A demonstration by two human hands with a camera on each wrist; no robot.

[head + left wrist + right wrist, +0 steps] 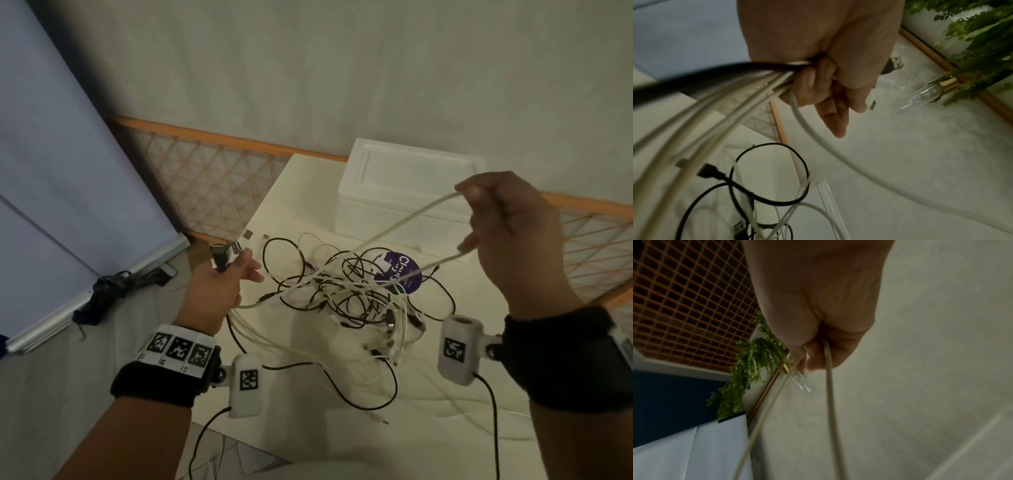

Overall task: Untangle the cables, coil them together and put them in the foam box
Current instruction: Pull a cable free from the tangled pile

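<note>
— Untangling is the step in hand, I judge. The left hand (pixel 219 291) is clenched round a bundle of plug ends (pixel 224 255), white leads and one black, while the right hand (pixel 513 233) pinches a loop of white cable (pixel 394 229) lifted clear of the tangle (pixel 359 294) on the white table (pixel 301 192).

— And the foam box (pixel 407 192)?

— At the table's far edge, behind the tangle, lid on. Nothing is coiled yet.

— Next move?

— Probably drawing that white loop free of the knot. It calls for a slow pull, since black and white leads cross it many times.

— Anything unclear?

— Which strand in the left fist joins the raised loop; the knot hides it. The wrist views are blurred, and the purple sticker (pixel 400 270) under the cables is only partly readable.
</note>
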